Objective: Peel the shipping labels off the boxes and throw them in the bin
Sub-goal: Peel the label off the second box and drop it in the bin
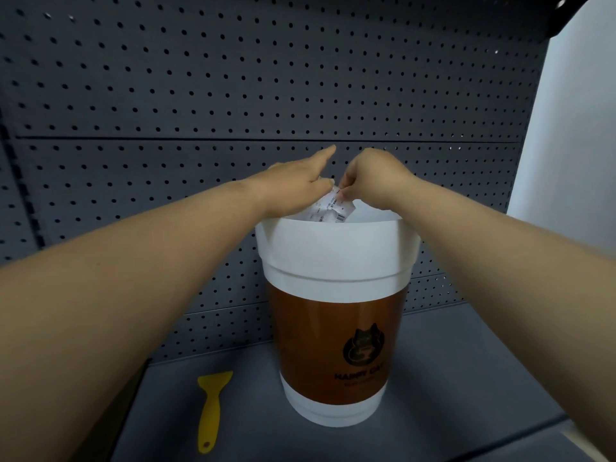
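Both bare arms reach out over a bin [336, 255] shaped like a giant coffee cup, white at the rim and brown below. The right hand [373, 181] pinches a crumpled label [330, 210] between fingertips, just above the bin's open mouth. The left hand [293, 183] touches the same label, index finger stretched forward. A yellow scraper [210, 410] lies on the grey shelf [466, 378], left of the bin, before a pegboard [233, 78]

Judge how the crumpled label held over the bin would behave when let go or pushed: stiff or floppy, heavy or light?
The label looks floppy: it is creased and bunched between both hands. It is probably very light, being thin paper pinched by fingertips alone. It may cling to fingers, if its adhesive back is exposed.
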Demonstrator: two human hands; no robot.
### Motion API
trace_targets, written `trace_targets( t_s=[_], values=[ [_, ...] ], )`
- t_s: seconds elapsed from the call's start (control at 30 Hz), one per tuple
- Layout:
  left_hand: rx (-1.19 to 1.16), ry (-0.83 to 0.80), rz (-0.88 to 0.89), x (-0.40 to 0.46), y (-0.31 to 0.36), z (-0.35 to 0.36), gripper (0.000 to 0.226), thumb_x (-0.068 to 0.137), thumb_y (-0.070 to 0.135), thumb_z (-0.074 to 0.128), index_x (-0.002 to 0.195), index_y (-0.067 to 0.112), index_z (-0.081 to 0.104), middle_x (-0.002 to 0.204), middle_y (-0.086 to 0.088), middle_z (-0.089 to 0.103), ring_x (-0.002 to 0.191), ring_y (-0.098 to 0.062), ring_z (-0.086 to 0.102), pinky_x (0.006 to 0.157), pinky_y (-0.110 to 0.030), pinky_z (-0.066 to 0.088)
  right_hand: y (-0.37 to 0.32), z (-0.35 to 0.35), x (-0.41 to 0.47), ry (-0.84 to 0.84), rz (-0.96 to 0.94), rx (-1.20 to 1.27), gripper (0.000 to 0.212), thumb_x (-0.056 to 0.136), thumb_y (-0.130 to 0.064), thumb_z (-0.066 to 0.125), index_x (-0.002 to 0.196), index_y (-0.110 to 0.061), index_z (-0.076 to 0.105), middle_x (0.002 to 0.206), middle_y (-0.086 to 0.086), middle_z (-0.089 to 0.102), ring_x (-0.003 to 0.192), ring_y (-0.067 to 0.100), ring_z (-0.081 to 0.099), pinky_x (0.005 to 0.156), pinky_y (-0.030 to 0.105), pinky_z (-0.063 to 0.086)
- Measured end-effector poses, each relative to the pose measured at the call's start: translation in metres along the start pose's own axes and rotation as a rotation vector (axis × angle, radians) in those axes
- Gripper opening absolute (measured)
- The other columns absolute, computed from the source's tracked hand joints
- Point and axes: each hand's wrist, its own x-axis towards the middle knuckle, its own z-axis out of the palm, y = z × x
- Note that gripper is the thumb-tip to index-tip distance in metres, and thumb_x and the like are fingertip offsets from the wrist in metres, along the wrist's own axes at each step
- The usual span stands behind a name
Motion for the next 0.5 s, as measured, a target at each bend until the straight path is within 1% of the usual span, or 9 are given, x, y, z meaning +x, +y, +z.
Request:
trace_targets(
  t_s=[0.03,0.1,0.17,0.23,0.33,0.37,0.43,0.47,0.5],
  values=[
    [-0.004,-0.016,-0.003,-0.0001,-0.0006,-0.0002,0.057,0.096,0.038,0.028,0.147,0.033,0.001,0.156,0.002,0.022,0.143,-0.02,0.023,0.117,-0.041,0.02,-0.0005,0.0004,-0.0002,-0.007,-0.001,-0.037,0.02,0.086,-0.017,0.065,0.104,-0.013,0.072,0.101,0.006,0.07,0.083,0.02,0.059,0.067,0.025,0.04],
    [0.023,-0.047,-0.004,-0.0002,-0.0007,-0.0001,0.055,0.097,0.04,0.026,0.147,0.031,0.005,0.157,0.003,0.019,0.144,-0.018,0.02,0.118,-0.039,0.017,-0.0022,0.0011,0.0,-0.033,0.0,-0.116,0.021,0.086,-0.017,0.065,0.106,-0.015,0.072,0.109,0.002,0.07,0.098,0.022,0.062,0.073,0.026,0.042],
    [0.086,-0.071,-0.005,-0.0003,0.0001,0.0,0.053,0.098,0.04,0.023,0.148,0.03,0.008,0.158,0.008,0.012,0.145,-0.015,0.015,0.119,-0.038,0.013,-0.004,0.0014,0.0013,-0.065,0.013,-0.181,0.021,0.086,-0.016,0.065,0.106,-0.016,0.072,0.112,0.003,0.069,0.104,0.024,0.062,0.08,0.029,0.047],
    [0.15,-0.098,-0.009,-0.0007,0.0018,-0.0001,0.05,0.099,0.04,0.021,0.147,0.029,0.014,0.158,0.011,0.008,0.145,-0.014,0.012,0.119,-0.039,0.009,-0.0056,0.002,0.0025,-0.099,0.03,-0.243,0.024,0.084,-0.016,0.066,0.107,-0.01,0.071,0.116,0.007,0.068,0.106,0.026,0.063,0.085,0.031,0.05],
    [0.253,-0.13,-0.015,-0.001,0.0048,-0.0011,0.047,0.099,0.036,0.019,0.141,0.023,0.035,0.158,0.006,0.013,0.144,-0.013,0.016,0.118,-0.042,0.01,-0.0063,0.0027,0.0028,-0.157,0.045,-0.313,0.03,0.084,-0.015,0.065,0.113,-0.007,0.068,0.12,0.009,0.067,0.111,0.026,0.062,0.077,0.028,0.047],
    [0.286,-0.133,-0.024,-0.0007,0.0053,-0.0021,0.047,0.099,0.035,0.019,0.136,0.02,0.043,0.157,0.003,0.019,0.143,-0.014,0.019,0.115,-0.043,0.012,-0.0063,0.0025,0.0022,-0.179,0.052,-0.329,0.03,0.084,-0.015,0.065,0.113,-0.007,0.067,0.12,0.008,0.067,0.112,0.026,0.062,0.077,0.027,0.046],
    [0.321,-0.129,-0.044,-0.0006,0.0043,-0.0041,0.045,0.098,0.034,0.021,0.12,0.012,0.053,0.147,-0.002,0.039,0.133,-0.018,0.035,0.109,-0.043,0.023,-0.0056,0.0017,0.0013,-0.206,0.062,-0.36,0.031,0.085,-0.016,0.065,0.115,-0.008,0.066,0.12,0.007,0.067,0.113,0.025,0.061,0.082,0.028,0.048],
    [0.328,-0.127,-0.048,-0.0008,0.0034,-0.0047,0.041,0.097,0.034,0.023,0.107,0.009,0.053,0.139,-0.003,0.046,0.123,-0.02,0.044,0.105,-0.042,0.029,-0.0056,0.0013,0.001,-0.214,0.067,-0.369,0.031,0.086,-0.016,0.065,0.116,-0.008,0.066,0.121,0.007,0.067,0.114,0.024,0.061,0.084,0.028,0.048],
    [0.333,-0.125,-0.044,-0.0009,0.0028,-0.0047,0.033,0.096,0.034,0.024,0.095,0.013,0.049,0.133,-0.004,0.049,0.115,-0.022,0.049,0.1,-0.042,0.034,-0.0058,0.001,0.0004,-0.223,0.074,-0.378,0.032,0.086,-0.017,0.065,0.117,-0.008,0.065,0.121,0.007,0.067,0.114,0.024,0.061,0.085,0.028,0.048]
  ],
)
